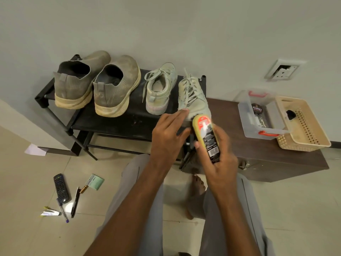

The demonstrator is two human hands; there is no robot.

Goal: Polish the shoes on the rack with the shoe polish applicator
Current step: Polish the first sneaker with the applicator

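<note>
Rubbing the shoe polish applicator [206,137] against the heel end of the pale lace-up shoe [193,97] at the right end of the rack [118,124], the right hand [219,159] is wrapping its grip around the bottle, sponge end down on the shoe. The left hand [168,133] is steadying the shoe with straight fingers resting on its side. Motion blur is hiding the contact patch, so the pressure is probably light. Short even strokes, with the shoe pinned, should be serving best; three other shoes are waiting to the left.
</note>
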